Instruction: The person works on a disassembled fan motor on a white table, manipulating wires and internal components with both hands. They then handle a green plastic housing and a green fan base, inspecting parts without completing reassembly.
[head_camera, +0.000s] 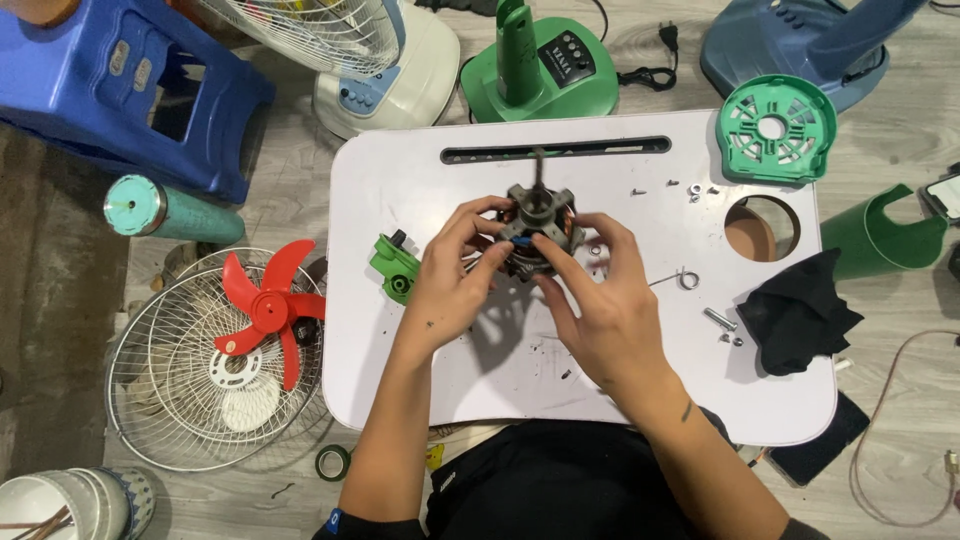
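A small fan motor (537, 222) with a grey metal frame, copper windings and an upright shaft is held above the white lap table (400, 380). My left hand (455, 275) grips its left side, fingers curled around the frame. On the right side my right hand (600, 300) pinches it, thumb and fingers on the lower front. A green plastic part (393, 266) lies just left of my left hand.
Loose screws and washers (692, 190), a wire spring (683, 278), a bolt (719, 320) and a black cloth (797, 310) lie on the table's right. A green motor cover (776, 127) sits at the back right. A wire grille with a red blade (262, 305) lies left; fan bases stand behind.
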